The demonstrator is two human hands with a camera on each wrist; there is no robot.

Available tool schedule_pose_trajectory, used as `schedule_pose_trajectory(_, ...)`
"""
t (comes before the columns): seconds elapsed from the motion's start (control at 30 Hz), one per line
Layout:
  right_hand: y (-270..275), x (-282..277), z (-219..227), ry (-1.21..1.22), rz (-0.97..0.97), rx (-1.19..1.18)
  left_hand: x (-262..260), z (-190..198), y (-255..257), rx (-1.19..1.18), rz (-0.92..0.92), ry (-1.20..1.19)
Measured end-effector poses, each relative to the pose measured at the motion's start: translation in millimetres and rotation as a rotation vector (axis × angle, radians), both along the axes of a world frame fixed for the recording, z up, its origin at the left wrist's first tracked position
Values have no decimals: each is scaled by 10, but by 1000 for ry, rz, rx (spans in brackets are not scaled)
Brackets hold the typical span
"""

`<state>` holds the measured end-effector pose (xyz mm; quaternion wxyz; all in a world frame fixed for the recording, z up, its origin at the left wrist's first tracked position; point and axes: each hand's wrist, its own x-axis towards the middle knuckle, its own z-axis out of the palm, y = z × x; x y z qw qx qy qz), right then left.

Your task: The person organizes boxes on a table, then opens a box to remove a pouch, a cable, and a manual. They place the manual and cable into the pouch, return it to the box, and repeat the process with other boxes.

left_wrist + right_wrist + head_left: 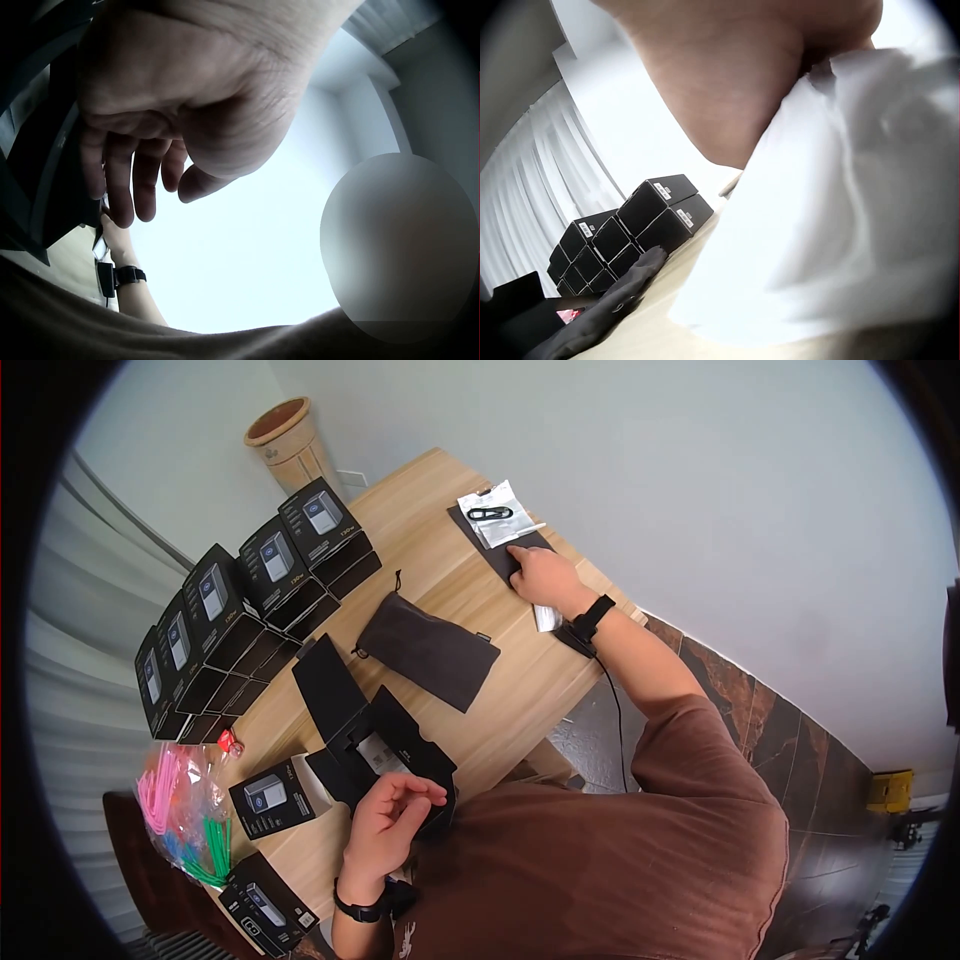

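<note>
My left hand (390, 825) hovers over an opened black box (330, 690), palm turned up and fingers loosely bent around nothing. In the left wrist view the fingers of that hand (180, 112) hang down, bare. At the far side of the table, my right hand (548, 580) is at a dark flat sheet (485, 550), index finger extended onto it. Its other fingers curl round a silvery bag (547, 618), whose pale crumpled surface (817, 210) runs up to the palm in the right wrist view. Another silver bag (505, 528) with a black cable (490, 514) lies beyond the hand.
A grey drawstring pouch (430, 650) lies mid-table. Stacked black boxes (215, 595) line the left edge. Nearer are two more printed boxes (270, 800) and a plastic bag of coloured ties (185, 800). A black device (573, 638) with a cord sits at the right edge.
</note>
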<state>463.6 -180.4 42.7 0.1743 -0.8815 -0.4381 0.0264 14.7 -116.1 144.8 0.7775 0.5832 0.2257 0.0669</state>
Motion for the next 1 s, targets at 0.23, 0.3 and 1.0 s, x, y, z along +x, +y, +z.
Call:
schedule_pose_trajectory(0.23,43,-494,398,259,133,66,-65,48,-8,117,-8,-24)
schedule_pose_trajectory(0.3,28,-855,523,313,337,102,-71,55,13,152,-27,-26)
schedule_pose_trajectory(1.0,180,-1607,708,429,438,347,-242,-220,269,1450,123,251)
